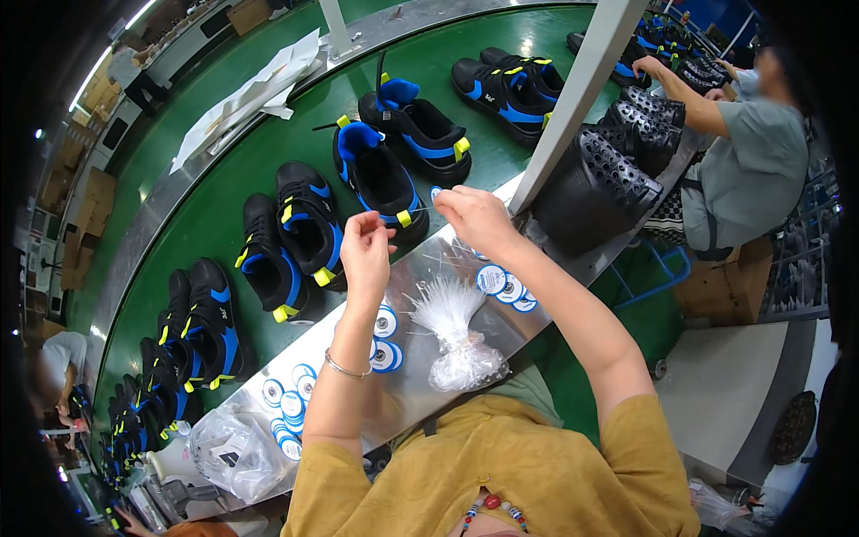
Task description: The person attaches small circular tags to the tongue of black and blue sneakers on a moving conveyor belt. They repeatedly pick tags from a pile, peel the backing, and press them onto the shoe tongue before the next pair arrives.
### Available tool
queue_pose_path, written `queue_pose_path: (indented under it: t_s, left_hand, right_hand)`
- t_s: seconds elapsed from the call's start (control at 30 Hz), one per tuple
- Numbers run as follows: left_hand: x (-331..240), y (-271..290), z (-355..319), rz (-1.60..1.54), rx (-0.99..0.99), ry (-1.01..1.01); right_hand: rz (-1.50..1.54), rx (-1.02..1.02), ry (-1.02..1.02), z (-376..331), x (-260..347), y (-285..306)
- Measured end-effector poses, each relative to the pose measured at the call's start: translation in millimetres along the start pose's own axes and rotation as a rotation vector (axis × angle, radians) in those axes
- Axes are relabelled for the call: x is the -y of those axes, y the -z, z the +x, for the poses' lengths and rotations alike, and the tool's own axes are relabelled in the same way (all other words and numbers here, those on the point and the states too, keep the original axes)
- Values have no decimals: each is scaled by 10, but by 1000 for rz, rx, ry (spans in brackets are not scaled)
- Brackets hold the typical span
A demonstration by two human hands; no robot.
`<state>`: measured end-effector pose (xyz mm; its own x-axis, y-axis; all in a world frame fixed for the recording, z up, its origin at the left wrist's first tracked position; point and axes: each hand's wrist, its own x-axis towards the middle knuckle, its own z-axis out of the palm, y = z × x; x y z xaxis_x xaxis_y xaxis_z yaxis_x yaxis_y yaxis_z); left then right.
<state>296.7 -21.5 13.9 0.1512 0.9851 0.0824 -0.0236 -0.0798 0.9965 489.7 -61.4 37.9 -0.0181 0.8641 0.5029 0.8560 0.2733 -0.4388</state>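
Observation:
Both my hands are raised over the steel ledge (420,367), close to the heel of a black and blue shoe (380,183) with yellow tabs. My right hand (476,217) pinches a small round blue-and-white tag (436,192). To its left, my left hand (366,259) has its fingers pressed together; a thin clear strand seems to run between the hands, too fine to follow fully. Below them on the ledge lies a tied bundle of clear plastic strands (449,313). Round tags lie beside it in groups, one near my left forearm (385,355) and one near my right (506,287).
Pairs of similar shoes (295,215) line the green curved belt (268,157). A white post (582,98) rises right of my hands, beside black perforated containers (613,170). A co-worker (747,152) sits beyond. More tags (292,404) and a clear plastic bag (237,452) lie left.

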Motion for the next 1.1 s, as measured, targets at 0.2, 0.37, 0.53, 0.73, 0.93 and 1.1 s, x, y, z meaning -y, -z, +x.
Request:
queue_pose_path:
  t_s: [0.2,0.37,0.53,0.73,0.93,1.1]
  left_hand:
    - [-32,-67,33,-198,95,177]
    - [37,-59,46,-243,76,165]
    - [14,66,-14,-117,-37,-6]
    - [-130,-51,-50,-45,26,-347]
    - [-217,-225,33,107,193,-232]
    - [-138,-216,51,38,135,-205]
  right_hand:
    - [3,58,16,68,135,-146]
    - [97,161,-72,92,254,-151]
    - [255,97,-75,79,200,-61]
    - [395,39,-89,213,353,31]
    - [563,80,-179,307,411,22]
    - [901,96,-391,287,228,47]
